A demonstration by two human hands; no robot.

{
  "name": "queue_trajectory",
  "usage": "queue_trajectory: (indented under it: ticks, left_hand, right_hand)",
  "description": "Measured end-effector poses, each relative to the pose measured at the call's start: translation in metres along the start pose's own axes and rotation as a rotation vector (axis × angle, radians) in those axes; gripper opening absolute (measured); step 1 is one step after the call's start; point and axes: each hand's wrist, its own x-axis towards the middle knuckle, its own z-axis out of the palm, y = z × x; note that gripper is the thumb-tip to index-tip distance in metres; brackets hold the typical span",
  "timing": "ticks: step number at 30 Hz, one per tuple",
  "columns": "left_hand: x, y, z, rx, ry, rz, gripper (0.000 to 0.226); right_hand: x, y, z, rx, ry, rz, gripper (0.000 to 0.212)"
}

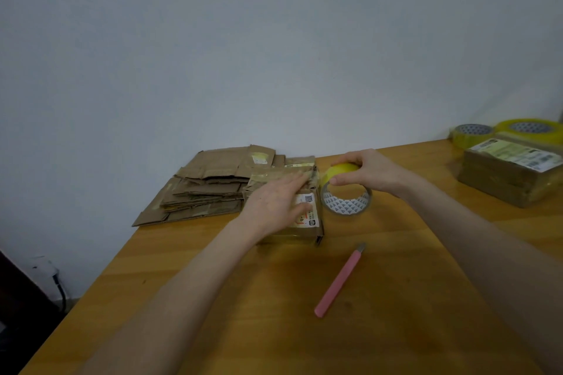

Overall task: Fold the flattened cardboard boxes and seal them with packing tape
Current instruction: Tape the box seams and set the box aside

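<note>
Head view. Folded cardboard box [304, 233] sits on the wooden table [213, 313], mid-table, near the far edge, white label on its top. Left hand [274, 201] lies on the box top, palm down, fingers straight and together, nothing grasped. Right hand [371, 173] is at 3 o'clock of the box, fingers curled over the top of a yellow packing tape roll [345, 202], thumb on the near side, grasping it. The roll stands on edge, just beside the box's right side; cannot tell if a strip runs onto the box. Stack of flattened cardboard boxes [207, 189] is at 9 o'clock of the box, touching it, against the wall [243, 55]. Pink utility knife [339, 280] lies on the table at 5 o'clock of the box, blade end pointing to the roll, apart from both hands. Sealed labelled box [511, 179] is at the table's far right, 3 o'clock, with two more yellow tape rolls [530, 129] behind it.
</note>
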Motion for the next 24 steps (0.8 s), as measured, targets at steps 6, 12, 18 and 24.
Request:
queue_trajectory:
  ticks: [6,12,18,24]
  left_hand:
    - [0.009,0.011,-0.001,-0.071,-0.053,-0.027,0.055]
    - [0.018,0.03,-0.005,-0.153,-0.097,0.091,0.062]
    - [0.004,-0.007,-0.002,-0.007,-0.061,-0.028,0.054]
    - [-0.015,-0.046,0.006,-0.191,-0.012,-0.249,0.04]
  right_hand:
    - [-0.001,0.006,0.0,-0.023,-0.004,-0.022,0.053]
    - [0.003,0.01,0.0,-0.028,-0.005,-0.03,0.052]
    - [0.003,0.011,-0.001,-0.038,0.006,-0.012,0.052]
    - [0.004,0.005,0.003,-0.036,0.021,-0.011,0.05]
